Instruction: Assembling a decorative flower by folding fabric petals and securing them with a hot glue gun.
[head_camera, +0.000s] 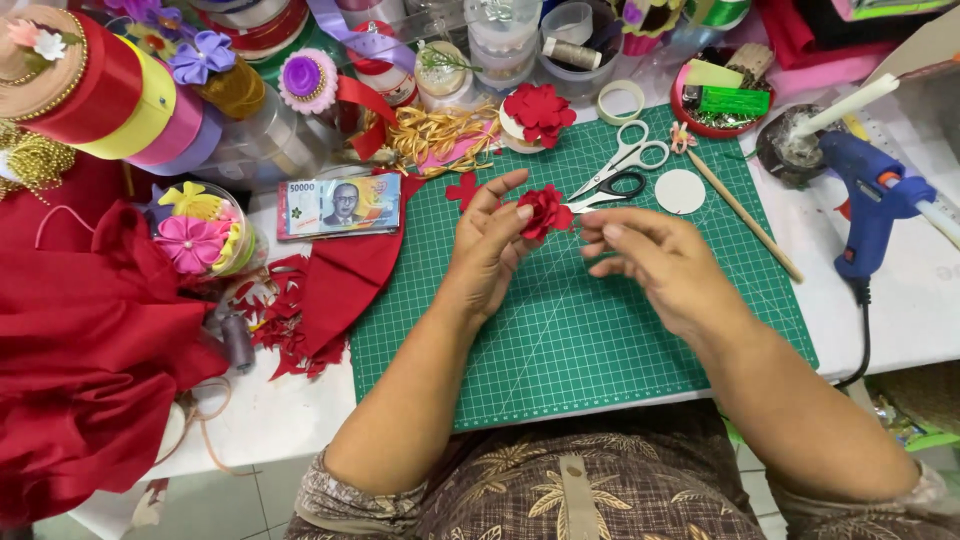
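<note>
The small red fabric flower (545, 211) is up off the desk, pinched at the fingertips of the left hand (490, 250), which is raised above the green cutting mat (560, 340) with the thumb and forefinger closed on the flower's left edge and the other fingers fanned upward; the right hand (660, 265) sits just to the right of it, fingers loosely curled and pointing left toward the petals, holding nothing that I can make out, its fingertips close to the flower but, so far as I can tell, not quite on it; so the flower lies straight to the left of the right hand's fingertips, at about the same height, and the left hand is plainly the nearer one, since it has hold of it. The flower is roundish (no real long axis to speak of) and its ruffled face is turned up toward the camera. Just behind it on the mat lie a pair of scissors with white handles (630, 155) and a smaller black-handled pair (605, 190), blades pointing toward the hands; a white round disc (680, 191) and a thin wooden stick (745, 215) rest farther right; a blue glue gun (875, 205) stands off the mat at the right edge of the desk; another larger red flower (540, 112) sits at the mat's far edge, well apart from the hands.
</note>
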